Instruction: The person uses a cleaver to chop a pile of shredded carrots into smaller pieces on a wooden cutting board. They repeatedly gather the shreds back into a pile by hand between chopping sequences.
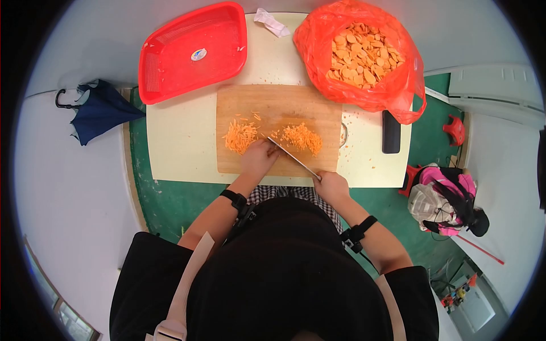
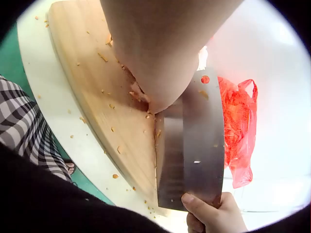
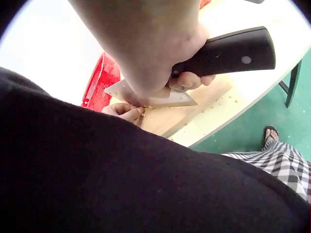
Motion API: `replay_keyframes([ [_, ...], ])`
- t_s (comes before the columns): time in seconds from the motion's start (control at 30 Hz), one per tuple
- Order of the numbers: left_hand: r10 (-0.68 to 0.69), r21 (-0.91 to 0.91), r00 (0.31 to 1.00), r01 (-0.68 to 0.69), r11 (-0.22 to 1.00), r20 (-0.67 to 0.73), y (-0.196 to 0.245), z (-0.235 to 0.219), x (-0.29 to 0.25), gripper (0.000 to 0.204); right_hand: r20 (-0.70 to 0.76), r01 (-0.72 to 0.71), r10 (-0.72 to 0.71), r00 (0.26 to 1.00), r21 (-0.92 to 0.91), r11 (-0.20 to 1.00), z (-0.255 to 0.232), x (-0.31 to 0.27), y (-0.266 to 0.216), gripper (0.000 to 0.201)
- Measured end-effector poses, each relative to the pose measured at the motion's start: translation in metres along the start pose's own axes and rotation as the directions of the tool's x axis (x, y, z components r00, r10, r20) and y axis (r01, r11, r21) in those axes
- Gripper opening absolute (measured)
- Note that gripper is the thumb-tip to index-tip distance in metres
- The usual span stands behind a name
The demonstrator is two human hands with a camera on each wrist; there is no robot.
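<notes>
My right hand (image 1: 331,187) grips the black handle (image 3: 233,53) of a cleaver. Its broad steel blade (image 2: 197,145), with a hole near the far corner, stands on edge over the wooden cutting board (image 1: 273,99). My left hand (image 1: 260,157) is on the board against the blade's far end, its bent fingertips holding small carrot pieces (image 3: 142,110) that it mostly covers. A pile of carrot shreds (image 1: 240,136) lies beyond the left hand, and a finer chopped carrot heap (image 1: 303,138) lies to the right of the blade.
A red plastic basket (image 1: 193,57) stands at the back left. At the back right, an open red plastic bag (image 1: 313,42) holds many carrot slices (image 1: 361,54). A black phone (image 1: 391,132) and a crumpled wrapper (image 1: 272,23) lie on the cream table (image 1: 182,148).
</notes>
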State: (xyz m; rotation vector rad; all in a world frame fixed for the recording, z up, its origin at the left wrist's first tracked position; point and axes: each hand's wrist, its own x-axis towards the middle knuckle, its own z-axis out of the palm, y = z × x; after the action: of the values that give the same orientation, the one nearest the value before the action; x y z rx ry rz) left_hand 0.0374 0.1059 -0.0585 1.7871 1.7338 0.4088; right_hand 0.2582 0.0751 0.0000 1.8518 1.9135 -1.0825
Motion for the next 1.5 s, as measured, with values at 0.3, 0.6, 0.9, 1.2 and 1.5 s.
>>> replay_keyframes([
  [0.3, -0.038, -0.195, 0.998, 0.027, 0.980, -0.051, -0.016, -0.005, -0.009, 0.011, -0.070, -0.004, 0.008, 0.997, 0.049, 0.999, 0.002, -0.024, 0.026, 0.025],
  [0.6, -0.022, -0.027, 0.997, 0.024, 0.999, 0.074, -0.026, -0.023, -0.026, 0.015, -0.023, 0.051, -0.051, 0.998, -0.001, 0.999, 0.002, -0.014, 0.014, 0.024],
  [0.9, -0.008, 0.102, 0.998, 0.002, 0.995, 0.057, -0.008, -0.007, -0.010, 0.013, 0.022, 0.054, -0.053, 0.998, -0.046, 0.997, -0.002, 0.007, -0.009, 0.022],
  [1.2, -0.072, -0.037, 0.997, 0.071, 0.997, -0.042, -0.001, 0.015, 0.017, 0.013, -0.045, -0.073, 0.076, 0.996, 0.065, 0.995, -0.019, -0.020, 0.025, 0.027],
  [1.5, -0.083, 0.008, 0.996, 0.083, 0.997, 0.032, 0.008, -0.005, 0.029, 0.023, -0.094, -0.134, 0.156, 0.983, 0.204, 0.970, -0.018, -0.031, 0.019, 0.028],
])
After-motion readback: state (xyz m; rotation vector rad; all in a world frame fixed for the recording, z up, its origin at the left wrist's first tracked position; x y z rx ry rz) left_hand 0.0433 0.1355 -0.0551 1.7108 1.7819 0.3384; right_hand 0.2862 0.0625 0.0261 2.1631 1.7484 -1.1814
